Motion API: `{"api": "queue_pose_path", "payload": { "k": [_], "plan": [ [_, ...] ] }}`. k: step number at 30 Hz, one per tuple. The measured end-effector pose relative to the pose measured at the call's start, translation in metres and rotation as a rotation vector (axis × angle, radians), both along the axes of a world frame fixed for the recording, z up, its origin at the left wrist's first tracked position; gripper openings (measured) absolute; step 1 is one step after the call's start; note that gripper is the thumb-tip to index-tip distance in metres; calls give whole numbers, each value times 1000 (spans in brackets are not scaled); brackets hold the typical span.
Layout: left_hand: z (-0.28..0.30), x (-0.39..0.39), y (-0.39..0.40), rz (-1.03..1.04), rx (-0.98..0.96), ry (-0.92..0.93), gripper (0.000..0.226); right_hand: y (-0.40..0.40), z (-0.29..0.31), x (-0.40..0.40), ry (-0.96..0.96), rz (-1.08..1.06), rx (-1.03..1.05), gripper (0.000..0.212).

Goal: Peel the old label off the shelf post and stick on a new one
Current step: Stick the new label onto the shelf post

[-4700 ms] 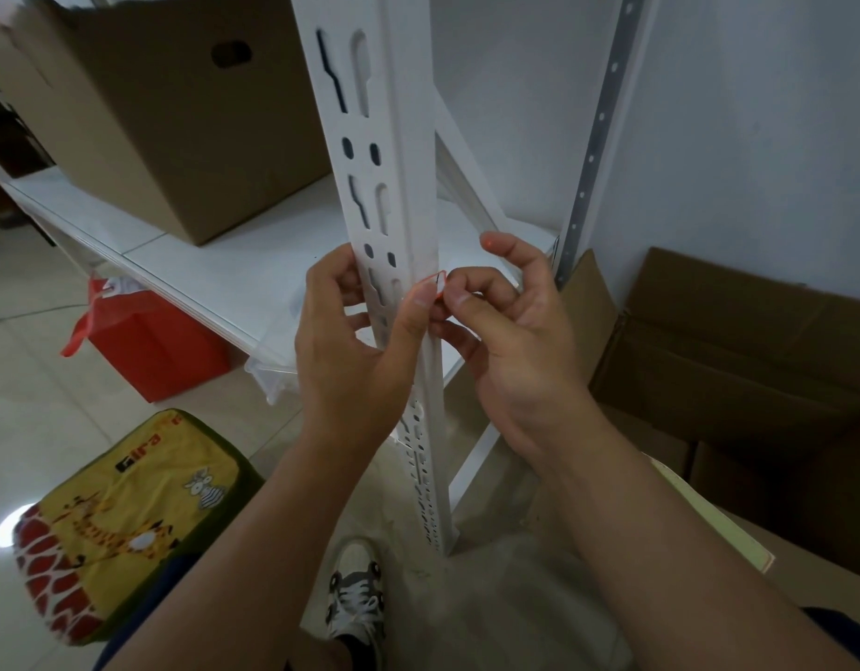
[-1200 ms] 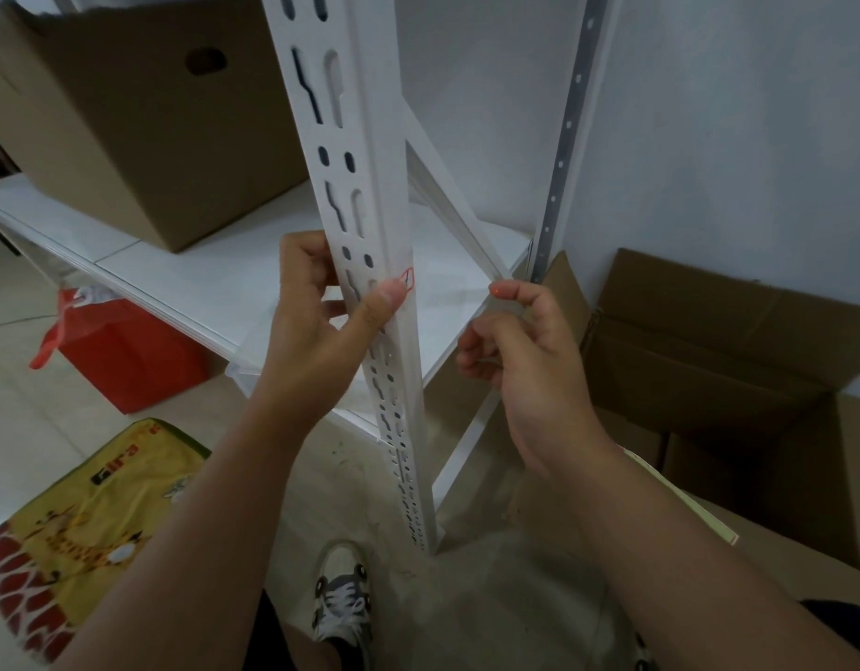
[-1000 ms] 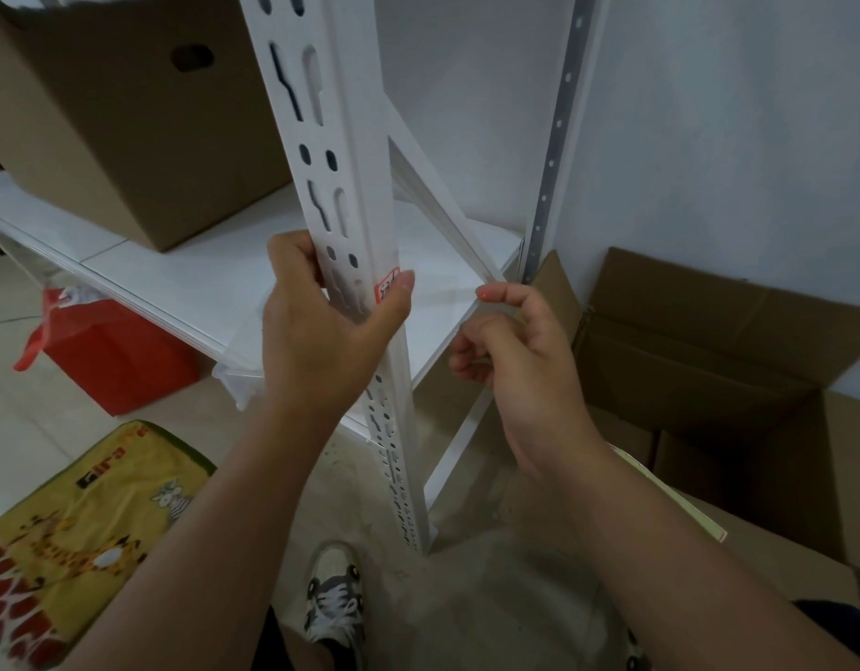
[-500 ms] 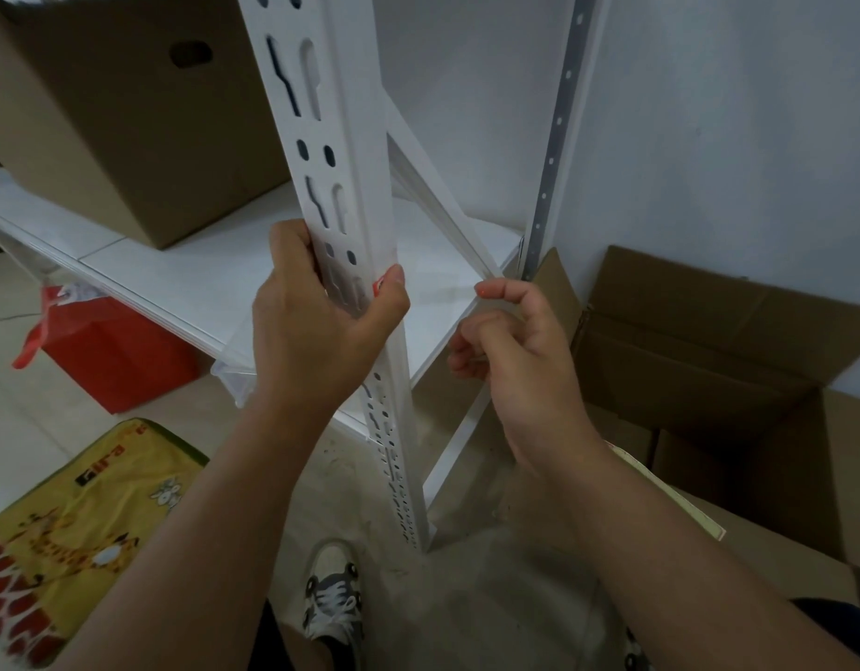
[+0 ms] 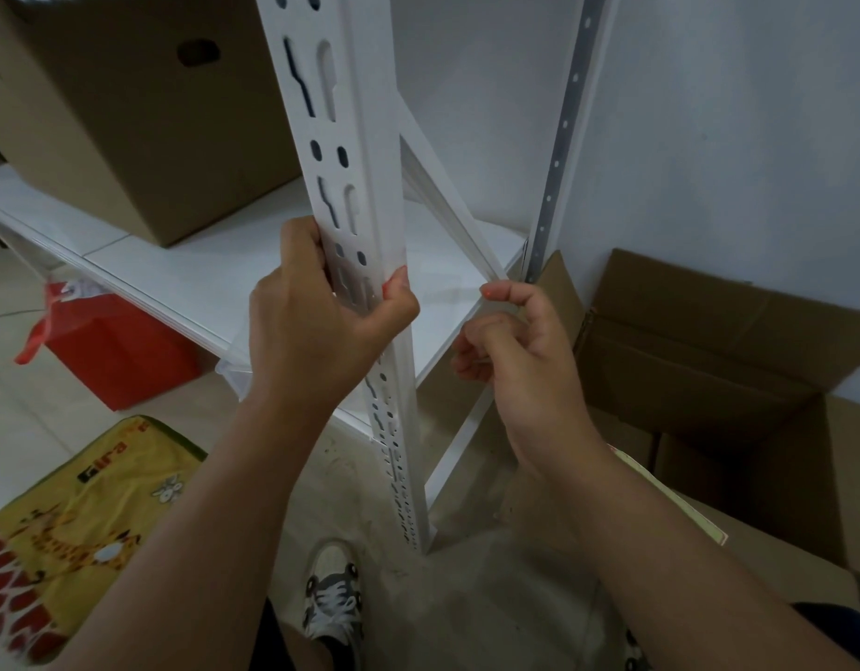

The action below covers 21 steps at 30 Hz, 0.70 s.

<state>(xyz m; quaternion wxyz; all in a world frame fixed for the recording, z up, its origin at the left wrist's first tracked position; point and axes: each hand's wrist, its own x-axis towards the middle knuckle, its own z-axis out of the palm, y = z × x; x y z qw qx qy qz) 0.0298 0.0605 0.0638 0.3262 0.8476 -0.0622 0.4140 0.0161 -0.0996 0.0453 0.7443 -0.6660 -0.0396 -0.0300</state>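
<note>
Since a second ago, your left thumb has rolled over the red-and-white label, which no longer shows; only a sliver of red peeks beside the thumb tip on the front corner edge of the shelf post point(image 5: 365, 225).

Nearest you, your left hand point(image 5: 321, 326) wraps the post, fingers curled around its slotted face and thumb pressing the corner where the label point(image 5: 385, 284) sits. Your right hand point(image 5: 510, 346) hangs just beside the post, not touching it, fingers loosely curled; whether it pinches anything, such as a backing strip, cannot be told.

The risk, as it looks: pressing only with the thumb tip could leave the label creased over the corner or lifted at one edge, and dust on the post may weaken its hold. If the thumb slides, the label may shift crooked.

Farther off, a cardboard box point(image 5: 127, 113) sits on the white shelf point(image 5: 214, 273).
</note>
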Motion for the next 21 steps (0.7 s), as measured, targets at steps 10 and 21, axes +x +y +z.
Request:
{"api": "queue_pose_path", "payload": {
  "k": [10, 21],
  "plan": [
    [-3, -2, 2, -16, 18, 46, 67, 0, 1, 0, -20, 7, 5, 24],
    [6, -6, 2, -28, 53, 68, 90, -1, 1, 0, -22, -3, 19, 25]
  ]
}}
